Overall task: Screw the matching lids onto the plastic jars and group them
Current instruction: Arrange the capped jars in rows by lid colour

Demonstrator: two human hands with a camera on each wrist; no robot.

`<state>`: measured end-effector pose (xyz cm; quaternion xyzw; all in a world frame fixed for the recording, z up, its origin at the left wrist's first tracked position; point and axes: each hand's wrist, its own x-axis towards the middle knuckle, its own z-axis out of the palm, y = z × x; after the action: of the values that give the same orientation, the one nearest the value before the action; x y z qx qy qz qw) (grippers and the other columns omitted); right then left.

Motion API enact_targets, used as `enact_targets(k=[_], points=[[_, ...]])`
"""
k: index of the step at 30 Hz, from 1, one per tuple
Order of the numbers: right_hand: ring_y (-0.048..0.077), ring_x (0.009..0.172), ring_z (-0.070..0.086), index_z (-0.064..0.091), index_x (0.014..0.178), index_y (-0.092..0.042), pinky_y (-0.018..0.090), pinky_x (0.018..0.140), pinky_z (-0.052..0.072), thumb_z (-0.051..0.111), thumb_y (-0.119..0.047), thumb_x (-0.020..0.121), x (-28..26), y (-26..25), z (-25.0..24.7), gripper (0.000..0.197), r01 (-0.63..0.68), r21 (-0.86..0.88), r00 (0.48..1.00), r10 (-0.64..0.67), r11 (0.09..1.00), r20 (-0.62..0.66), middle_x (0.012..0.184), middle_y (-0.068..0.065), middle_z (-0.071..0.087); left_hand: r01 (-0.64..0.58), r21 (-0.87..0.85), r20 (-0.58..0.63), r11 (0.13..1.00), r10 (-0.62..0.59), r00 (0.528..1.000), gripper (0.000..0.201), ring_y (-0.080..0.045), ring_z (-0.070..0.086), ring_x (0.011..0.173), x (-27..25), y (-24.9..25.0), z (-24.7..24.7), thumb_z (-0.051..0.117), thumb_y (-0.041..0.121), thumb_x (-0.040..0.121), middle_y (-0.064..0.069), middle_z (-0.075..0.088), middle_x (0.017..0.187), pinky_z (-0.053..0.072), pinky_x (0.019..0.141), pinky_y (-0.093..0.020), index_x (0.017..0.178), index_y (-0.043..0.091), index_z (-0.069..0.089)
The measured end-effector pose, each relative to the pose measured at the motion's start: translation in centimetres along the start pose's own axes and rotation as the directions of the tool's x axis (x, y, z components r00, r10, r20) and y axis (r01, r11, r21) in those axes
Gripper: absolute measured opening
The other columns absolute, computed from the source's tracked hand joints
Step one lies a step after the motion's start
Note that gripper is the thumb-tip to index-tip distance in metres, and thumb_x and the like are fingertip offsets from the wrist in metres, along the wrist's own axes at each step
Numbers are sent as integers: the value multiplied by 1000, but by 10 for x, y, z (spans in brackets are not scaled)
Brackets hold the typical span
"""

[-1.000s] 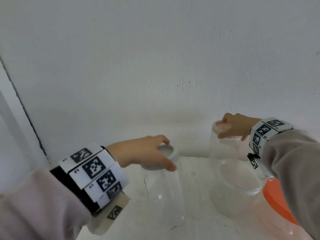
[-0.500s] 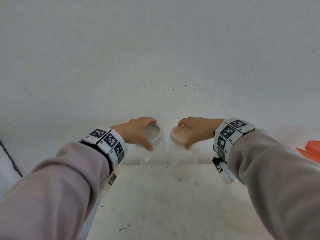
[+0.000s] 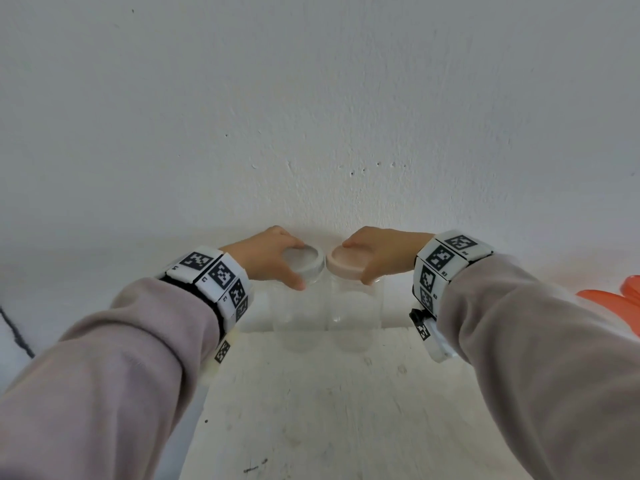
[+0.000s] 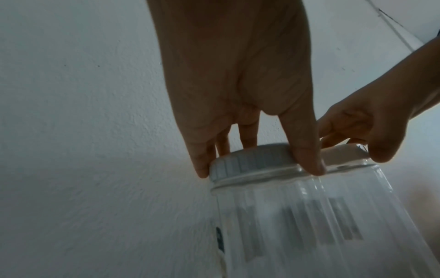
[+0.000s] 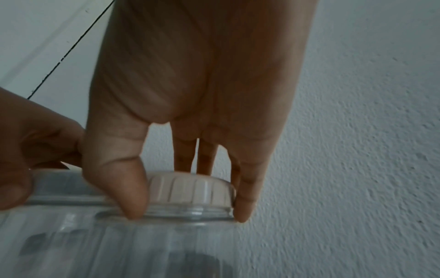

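Two clear ribbed plastic jars stand side by side against the wall at the far edge of the white table [image 3: 311,410]. The left jar [image 3: 298,313] wears a white lid [image 3: 304,263], and my left hand [image 3: 266,258] grips that lid [image 4: 252,163] from above with thumb and fingers round its rim. The right jar [image 3: 353,313] wears a pale pink lid [image 3: 348,263]. My right hand [image 3: 377,254] grips this pink lid [image 5: 190,190] the same way. The jars touch or nearly touch each other.
A white wall [image 3: 311,116] rises directly behind the jars. An orange object [image 3: 620,303] shows at the right edge of the head view. A dark cable [image 3: 15,334] runs down at the far left.
Both hands have carried their jars inward and back toward the wall, so the jars now stand together. The head view has swung, and the large jar and orange lid have left the middle.
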<state>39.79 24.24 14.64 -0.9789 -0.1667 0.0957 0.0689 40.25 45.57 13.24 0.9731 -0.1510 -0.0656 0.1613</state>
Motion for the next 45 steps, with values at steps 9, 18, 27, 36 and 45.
enact_targets(k=[9,18,27,36,45], points=[[31,113,53,22,147,-28,43,96,48,76,-51,73,5,-2,15,94,-190,144,978,201,971,-62,140,7,28,1,-97,-122,995,-13,992,84,-18,37,129,2,-8,18,75,42,76,-2,34,144,29,99,-24,145,21,33],[30,121,46,21,148,-21,36,91,41,78,-45,74,7,-1,23,96,-166,269,970,207,949,-130,141,10,30,41,-145,-176,989,-66,982,92,-19,41,123,3,-11,25,78,46,71,-4,36,142,34,93,-26,145,19,31],[31,125,46,18,149,-18,40,96,41,72,-52,78,-4,-5,13,95,-134,110,978,149,985,-146,144,11,32,10,-148,-205,989,-40,978,93,-24,21,139,-8,2,30,72,47,78,-2,20,152,26,112,-39,150,23,19],[21,135,36,25,149,-23,39,108,30,63,-57,83,-72,60,-42,84,-187,-24,973,182,982,-141,151,1,33,-306,-114,-354,945,250,901,64,-11,32,131,-39,64,49,69,35,84,6,37,141,22,101,-18,139,25,38],[19,138,34,29,147,-23,38,111,26,62,-60,83,-115,154,-16,82,-452,-95,890,455,887,17,153,-1,33,-448,-129,3,885,452,892,82,-4,28,131,-43,163,102,65,53,82,11,27,149,24,103,-20,148,29,23]])
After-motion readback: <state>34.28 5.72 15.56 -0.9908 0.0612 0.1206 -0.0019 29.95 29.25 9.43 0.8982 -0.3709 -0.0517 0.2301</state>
